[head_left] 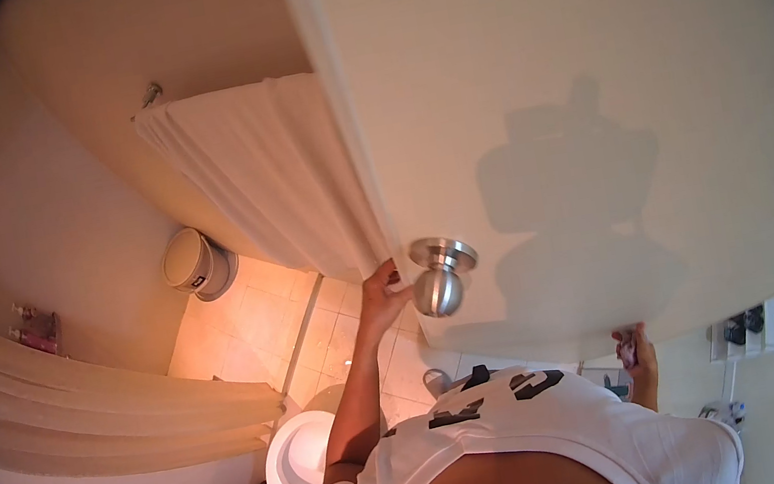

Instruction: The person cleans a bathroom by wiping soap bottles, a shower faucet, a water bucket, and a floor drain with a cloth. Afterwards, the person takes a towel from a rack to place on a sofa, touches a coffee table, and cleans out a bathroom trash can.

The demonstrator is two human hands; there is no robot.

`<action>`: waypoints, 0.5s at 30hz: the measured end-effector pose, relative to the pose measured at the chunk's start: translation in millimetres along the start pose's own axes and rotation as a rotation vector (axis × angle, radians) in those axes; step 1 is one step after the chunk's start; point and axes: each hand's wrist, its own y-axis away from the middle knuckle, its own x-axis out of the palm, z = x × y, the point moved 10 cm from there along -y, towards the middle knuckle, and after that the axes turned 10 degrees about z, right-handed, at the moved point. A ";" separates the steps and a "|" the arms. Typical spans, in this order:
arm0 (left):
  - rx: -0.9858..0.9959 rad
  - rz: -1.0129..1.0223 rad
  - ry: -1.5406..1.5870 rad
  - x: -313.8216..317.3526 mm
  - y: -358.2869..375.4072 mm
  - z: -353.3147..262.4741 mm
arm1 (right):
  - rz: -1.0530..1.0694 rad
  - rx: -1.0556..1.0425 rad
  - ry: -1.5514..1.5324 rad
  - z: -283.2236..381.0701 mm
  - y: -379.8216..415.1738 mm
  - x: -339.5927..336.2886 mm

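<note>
A pale door (528, 47) fills the right half of the head view, with a round metal knob (438, 292) near its left edge. My left hand (384, 298) grips that edge beside the knob, its thumb towards the knob and its fingers curled by the white towel (263, 160). My right hand (635, 350) is at the door's lower border, fingers bent round something small and pinkish that I cannot make out. A shadow falls across the door's face.
A white toilet (302, 458) stands at the lower left, near a beige curtain (111, 417). Behind are a round bin (193, 263) on the tiled floor (237, 316) and pink bottles (38, 330) by the wall. Small dark items sit on a white shelf (770, 328) at right.
</note>
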 end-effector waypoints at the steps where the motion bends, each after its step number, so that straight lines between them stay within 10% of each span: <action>1: 0.004 -0.015 0.009 -2.5 -2.5 0.9 | -0.029 -0.016 0.012 -3.1 -3.6 -2.4; 7: -0.001 0.225 0.129 -35.7 -37.5 -7.0 | -0.100 0.028 -0.058 -22.4 -7.1 -6.0; 11: 0.356 -0.767 -0.528 -147.2 -48.2 -107.0 | -0.200 -0.083 -0.234 -32.3 -10.5 14.1; 15: 0.507 -0.727 -0.830 -163.7 -84.7 -133.0 | -0.261 -0.100 -0.320 -65.6 -6.6 43.3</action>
